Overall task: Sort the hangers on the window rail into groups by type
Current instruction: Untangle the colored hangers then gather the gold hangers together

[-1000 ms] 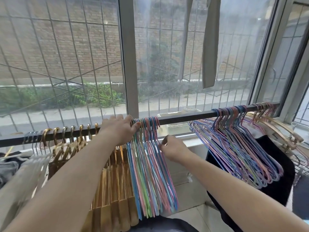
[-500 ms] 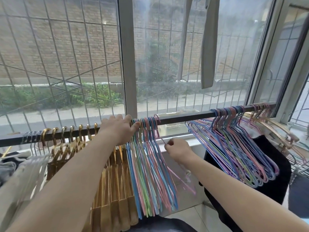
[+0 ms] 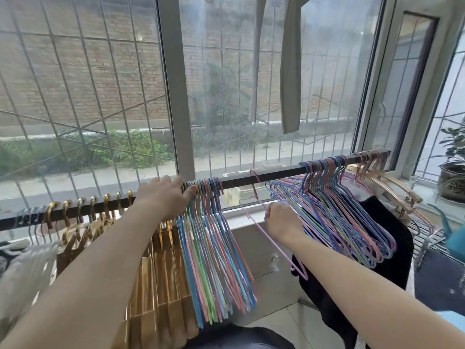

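Observation:
A dark rail [image 3: 271,173] runs across the window. Gold hangers [image 3: 156,273] hang at the left, with a tight bunch of coloured wire hangers [image 3: 214,248] beside them. My left hand [image 3: 163,195] rests on the rail, its fingers against the hooks of that bunch. A single pink wire hanger [image 3: 271,240] hangs alone mid-rail, tilted, and my right hand [image 3: 281,222] pinches it just below its hook. A second spread of coloured wire hangers [image 3: 339,215] hangs further right, then pale gold hangers [image 3: 387,182] at the far right end.
White hangers [image 3: 27,263] hang at the far left. A black garment [image 3: 387,238] hangs behind the right group. A grey cloth [image 3: 290,71] hangs from above. A potted plant [image 3: 453,172] stands on the sill at right, beside a wire rack [image 3: 427,238].
My right hand drew one pink hanger out of the left bunch and slid it right along the rail toward the right group. My left hand has stayed on the rail.

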`<state>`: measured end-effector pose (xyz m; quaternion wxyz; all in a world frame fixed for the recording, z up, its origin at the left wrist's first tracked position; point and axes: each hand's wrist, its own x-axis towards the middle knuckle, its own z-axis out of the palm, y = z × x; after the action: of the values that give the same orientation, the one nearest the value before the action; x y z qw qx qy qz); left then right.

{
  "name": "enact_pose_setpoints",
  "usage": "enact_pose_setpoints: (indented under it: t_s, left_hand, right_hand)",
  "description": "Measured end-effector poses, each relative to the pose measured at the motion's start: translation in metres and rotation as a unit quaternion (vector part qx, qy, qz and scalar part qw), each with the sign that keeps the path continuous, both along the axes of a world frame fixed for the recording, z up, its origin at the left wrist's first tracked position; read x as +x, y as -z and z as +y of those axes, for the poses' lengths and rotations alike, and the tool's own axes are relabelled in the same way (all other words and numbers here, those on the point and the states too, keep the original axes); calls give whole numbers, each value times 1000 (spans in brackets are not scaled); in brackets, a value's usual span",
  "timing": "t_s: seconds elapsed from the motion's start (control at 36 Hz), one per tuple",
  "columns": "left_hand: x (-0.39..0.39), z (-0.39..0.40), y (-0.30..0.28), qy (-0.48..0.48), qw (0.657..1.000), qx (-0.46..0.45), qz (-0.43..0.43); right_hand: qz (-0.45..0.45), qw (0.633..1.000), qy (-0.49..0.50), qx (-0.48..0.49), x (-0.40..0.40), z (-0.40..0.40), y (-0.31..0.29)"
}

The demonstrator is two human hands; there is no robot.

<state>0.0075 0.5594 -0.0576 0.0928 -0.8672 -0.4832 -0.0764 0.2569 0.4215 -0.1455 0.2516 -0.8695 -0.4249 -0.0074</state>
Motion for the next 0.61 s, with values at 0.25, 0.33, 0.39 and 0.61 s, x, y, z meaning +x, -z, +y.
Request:
enact_pose_setpoints:
  t_s: [0.25,0.33,0.39,0.61]
  left_hand:
    - [1,-1,-3,2,1000,-10,3]
    - [1,-2,-4,4,1000,-8,6]
    - [1,-2,-4,4,1000,-4,6]
    - [-2,-4,-7,0,1000,-7,-4]
  right_hand:
    - [-70,997,8,-36,17,5,-35]
    - [-77,995,0,-61,18,15,-45]
    - [-76,994,-3,-78,17,21,-49]
    - [-38,989,-21,-142,12,14,7]
